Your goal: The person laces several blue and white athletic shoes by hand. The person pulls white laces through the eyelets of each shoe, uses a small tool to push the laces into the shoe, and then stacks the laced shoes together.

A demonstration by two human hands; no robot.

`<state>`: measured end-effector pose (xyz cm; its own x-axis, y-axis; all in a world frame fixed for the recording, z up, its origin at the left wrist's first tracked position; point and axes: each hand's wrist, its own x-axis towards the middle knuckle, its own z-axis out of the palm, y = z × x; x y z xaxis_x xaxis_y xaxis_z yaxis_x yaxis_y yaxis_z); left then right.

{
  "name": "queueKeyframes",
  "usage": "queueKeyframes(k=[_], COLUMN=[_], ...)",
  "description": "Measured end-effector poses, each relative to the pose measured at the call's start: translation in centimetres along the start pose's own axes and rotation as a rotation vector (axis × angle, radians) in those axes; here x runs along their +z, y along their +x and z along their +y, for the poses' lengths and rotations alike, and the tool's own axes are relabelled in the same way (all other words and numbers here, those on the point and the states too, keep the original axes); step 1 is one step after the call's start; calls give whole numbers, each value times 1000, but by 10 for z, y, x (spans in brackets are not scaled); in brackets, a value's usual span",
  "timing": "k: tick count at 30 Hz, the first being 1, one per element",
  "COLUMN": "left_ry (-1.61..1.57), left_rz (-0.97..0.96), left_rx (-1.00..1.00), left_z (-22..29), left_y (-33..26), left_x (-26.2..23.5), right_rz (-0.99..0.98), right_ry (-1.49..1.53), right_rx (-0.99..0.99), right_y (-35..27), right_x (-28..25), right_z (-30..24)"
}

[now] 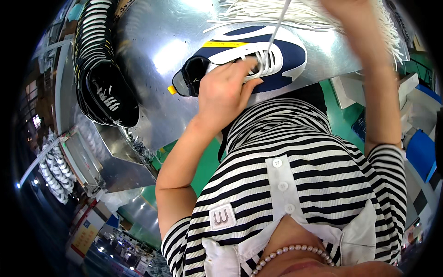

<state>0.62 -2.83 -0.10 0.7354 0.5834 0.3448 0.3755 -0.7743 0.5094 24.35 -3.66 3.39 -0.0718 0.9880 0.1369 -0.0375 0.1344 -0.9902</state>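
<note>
A navy and white shoe upper (293,55) with a yellow strip lies on its side on a metal table (157,108). My left hand (226,87) is closed on it, with its fingers at the lacing and its thumb on the near side. A white shoelace (276,32) threads through the eyelets and runs taut upward past the top edge of the view. Raised at the top right, my right hand (348,5) is blurred and cut off by the frame, so its fingers are hidden. Whether it holds the lace's far end cannot be seen.
Loose white shoelaces (263,16) lie in a heap along the table's far side. A long row of nested black shoe uppers (104,87) stands at the left. White boxes (357,90) sit beyond the right edge, and a blue bin (421,154) is lower right.
</note>
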Motion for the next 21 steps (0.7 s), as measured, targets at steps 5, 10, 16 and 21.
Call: queueKeyframes(k=[5, 10, 16, 21], left_ry=[-403, -119, -86, -114], left_rz=[-44, 61, 225, 273], left_rx=[-614, -582, -589, -591], left_z=[3, 1, -2, -2], left_y=[2, 7, 5, 6], left_x=[-13, 0, 15, 17], right_rz=[4, 30, -71, 2], right_ry=[-84, -313, -178, -332], right_rx=[225, 110, 215, 143], right_y=[-24, -7, -4, -24], right_x=[37, 47, 45, 40], right_z=[45, 54, 52, 40])
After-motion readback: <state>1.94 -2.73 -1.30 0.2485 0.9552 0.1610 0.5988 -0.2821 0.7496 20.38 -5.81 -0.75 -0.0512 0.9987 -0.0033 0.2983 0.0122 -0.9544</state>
